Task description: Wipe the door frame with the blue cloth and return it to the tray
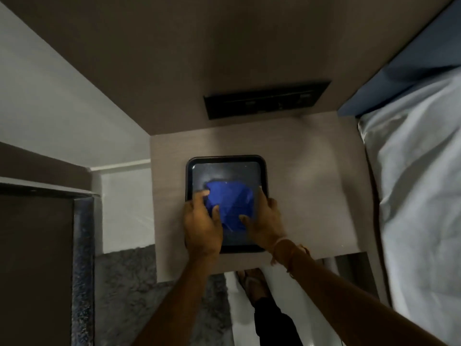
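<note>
A crumpled blue cloth lies in the middle of a dark rectangular tray on a small wooden bedside table. My left hand rests over the tray's left side, its fingers touching the cloth's left edge. My right hand lies on the tray's right side with the thumb pressing the cloth's lower right part and the fingers along its right edge. Both hands have their fingers on the cloth. The dark door frame stands at the lower left.
A black switch panel sits on the wall behind the table. A bed with pale bedding is on the right. A grey shaggy rug covers the floor at lower left. My foot shows below the table edge.
</note>
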Motion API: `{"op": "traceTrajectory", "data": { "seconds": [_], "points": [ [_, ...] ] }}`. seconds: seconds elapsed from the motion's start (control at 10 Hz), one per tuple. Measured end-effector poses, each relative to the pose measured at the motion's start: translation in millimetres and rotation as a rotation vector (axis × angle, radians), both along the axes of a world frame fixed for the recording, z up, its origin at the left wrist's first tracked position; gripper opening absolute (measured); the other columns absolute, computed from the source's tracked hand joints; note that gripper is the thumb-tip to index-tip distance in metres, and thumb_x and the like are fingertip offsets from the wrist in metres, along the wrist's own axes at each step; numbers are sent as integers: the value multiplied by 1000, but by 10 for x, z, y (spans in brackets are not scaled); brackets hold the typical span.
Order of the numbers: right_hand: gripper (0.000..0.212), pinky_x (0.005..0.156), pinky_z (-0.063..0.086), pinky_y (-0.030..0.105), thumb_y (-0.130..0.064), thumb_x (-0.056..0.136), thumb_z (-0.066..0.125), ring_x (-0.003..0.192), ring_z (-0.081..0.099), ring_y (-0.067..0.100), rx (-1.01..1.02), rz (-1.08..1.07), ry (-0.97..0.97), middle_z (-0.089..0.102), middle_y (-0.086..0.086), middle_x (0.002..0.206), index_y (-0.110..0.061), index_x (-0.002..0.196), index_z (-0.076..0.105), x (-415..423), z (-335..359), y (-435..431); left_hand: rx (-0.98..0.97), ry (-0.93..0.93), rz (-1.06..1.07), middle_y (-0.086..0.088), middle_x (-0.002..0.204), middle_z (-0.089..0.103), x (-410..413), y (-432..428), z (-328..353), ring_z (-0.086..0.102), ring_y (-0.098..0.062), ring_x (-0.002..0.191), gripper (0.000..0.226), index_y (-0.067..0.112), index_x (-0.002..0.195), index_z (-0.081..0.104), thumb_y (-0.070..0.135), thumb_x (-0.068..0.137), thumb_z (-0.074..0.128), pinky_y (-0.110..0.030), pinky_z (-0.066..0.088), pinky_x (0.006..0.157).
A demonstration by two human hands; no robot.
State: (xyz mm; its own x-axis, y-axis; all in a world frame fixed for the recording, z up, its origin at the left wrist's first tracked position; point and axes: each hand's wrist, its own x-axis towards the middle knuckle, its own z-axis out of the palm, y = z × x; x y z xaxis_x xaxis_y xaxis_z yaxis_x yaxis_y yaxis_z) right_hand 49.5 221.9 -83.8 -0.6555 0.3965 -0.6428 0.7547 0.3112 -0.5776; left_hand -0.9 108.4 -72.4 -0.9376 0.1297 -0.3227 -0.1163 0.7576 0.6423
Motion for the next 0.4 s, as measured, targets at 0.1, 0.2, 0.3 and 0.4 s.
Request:
{"op": "traceTrajectory", "data": {
  "seconds": [0.1, 0.2, 0.3, 0.4],
  "points": [
    [80, 111, 31, 50, -22, 89, 57, 137, 19, 35, 265, 435, 15, 5, 12, 156, -22, 148, 2, 71, -233, -11, -268, -65, -319, -13, 149, 24, 45, -33, -227, 33, -31, 131, 50, 16, 138, 35, 21, 91, 50, -42, 41, 103],
    [79, 113, 23, 47, -20, 91, 51, 139, 15, 33, 354, 779, -37, -10, 8, 159, -20, 148, -3, 124, -350, -33, -516, -151, -667, -9, 159, -6, 85, -182, -351, -4, -35, 144, 70, 21, 147, 3, 32, 92, 45, -46, 10, 117],
    [80, 116, 18, 50, -21, 92, 50, 140, 13, 36, 415, 852, -144, -14, 10, 158, -16, 147, -7, 29, -310, -66, -612, -170, -774, -8, 158, -15, 23, -243, -314, -19, -35, 142, 76, 23, 146, -7, 35, 92, 44, -51, -7, 115],
    [80, 116, 1, 58, -32, 91, 50, 143, -1, 37, 471, 921, -239, -9, 12, 159, -14, 147, -4, -35, -65, -186, -537, -157, -738, -8, 160, -3, 7, -282, -97, -12, -36, 144, 71, 23, 147, 2, 30, 91, 45, -52, -4, 116]
  ]
}}
